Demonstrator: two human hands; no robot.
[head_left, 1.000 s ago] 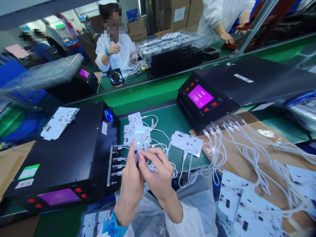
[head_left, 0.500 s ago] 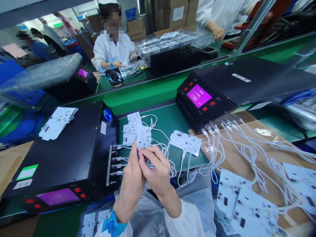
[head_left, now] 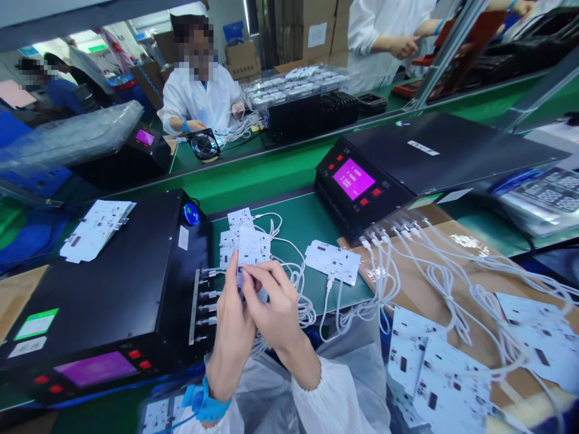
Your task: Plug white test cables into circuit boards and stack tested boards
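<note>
My left hand (head_left: 234, 328) and my right hand (head_left: 275, 304) meet over the green work surface, just in front of a cluster of white circuit boards (head_left: 253, 246). The left index finger points up along the boards, and its other fingers are closed behind the right hand. My right thumb and index finger are pinched together against the left fingers. Whatever lies between the hands is hidden. White cables (head_left: 298, 283) run behind and beside the right hand. Another circuit board (head_left: 333, 260) with a cable plugged in lies to the right.
A black tester box (head_left: 113, 271) with a row of plugged cables stands left, carrying stacked boards (head_left: 96, 232). A second tester (head_left: 362, 175) stands right, its cables crossing cardboard (head_left: 443, 271). More boards (head_left: 452, 386) lie front right. A co-worker (head_left: 201, 90) sits opposite, behind a fan (head_left: 204, 144).
The view has shifted slightly, so most things sit a little further left. My hands stay together with nearly the same pinch. The co-worker's hands opposite have moved.
</note>
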